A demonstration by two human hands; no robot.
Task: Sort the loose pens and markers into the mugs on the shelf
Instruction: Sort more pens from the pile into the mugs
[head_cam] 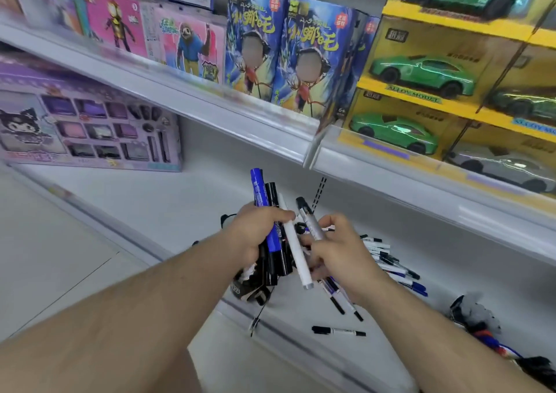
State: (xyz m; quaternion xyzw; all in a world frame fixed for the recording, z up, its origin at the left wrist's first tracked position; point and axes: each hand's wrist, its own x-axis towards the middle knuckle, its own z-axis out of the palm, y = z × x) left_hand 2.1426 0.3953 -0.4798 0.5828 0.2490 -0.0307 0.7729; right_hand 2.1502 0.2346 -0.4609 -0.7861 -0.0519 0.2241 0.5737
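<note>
I see my left hand (255, 230) in the middle of the frame, fingers curled round a bundle of markers (272, 212) that stand upright out of the fist: a blue marker (258, 188), black ones beside it, and a white pen (296, 251) slanting down to the right. My right hand (337, 251) is just beside it, pinching a silver-grey marker (310, 219) with a black cap between thumb and fingers, its cap pointing up and left; it is close to the white pen, and I cannot tell whether they touch.

Below the left hand, partly hidden by it, sits a dark mug (251, 287) with black and white on it, near the front lip of the white shelf (156, 200). Behind and to the right of my right hand a heap of loose pens (388, 260) lies on the shelf, white barrels with black and blue caps. One more pen (338, 331) lies alone lower down, toward the front edge. At lower right there is a fuzzy grey and black thing (478, 314) that is too blurred to make out.

At mid left stands a purple boxed set (90, 121). On the upper shelf are character boxes (304, 55) in the centre and yellow boxes of green toy cars (421, 73) at upper right.
</note>
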